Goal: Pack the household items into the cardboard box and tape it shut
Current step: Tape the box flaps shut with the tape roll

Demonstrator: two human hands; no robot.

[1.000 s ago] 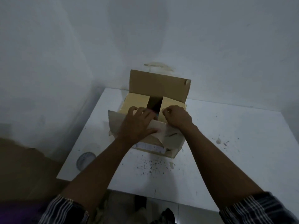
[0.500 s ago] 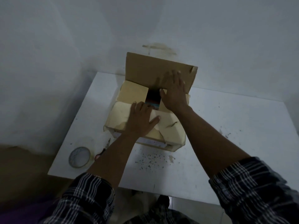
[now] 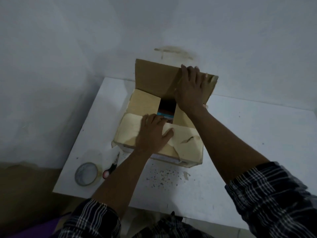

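A cardboard box (image 3: pixel 188 148) stands on the white table (image 3: pixel 248 143). Its near flap and two side flaps are folded down. The far flap (image 3: pixel 154 78) still stands upright. My left hand (image 3: pixel 152 133) presses flat on the near flap. My right hand (image 3: pixel 192 86) lies with straight fingers against the inner face of the far flap, fingertips at its top edge. Through a dark gap (image 3: pixel 167 107) between the side flaps I see a bit of blue and red packed goods. A roll of clear tape (image 3: pixel 86 174) lies at the table's near left corner.
Scissors (image 3: pixel 111 166) with red and black handles lie beside the tape roll. Dark crumbs and a scrap of tape (image 3: pixel 186 176) are scattered in front of the box. A white wall runs behind and to the left of the table.
My right hand has climbed from the side flap up the far flap to its top edge. My left hand stays pressed on the near flap. The camera has moved closer.
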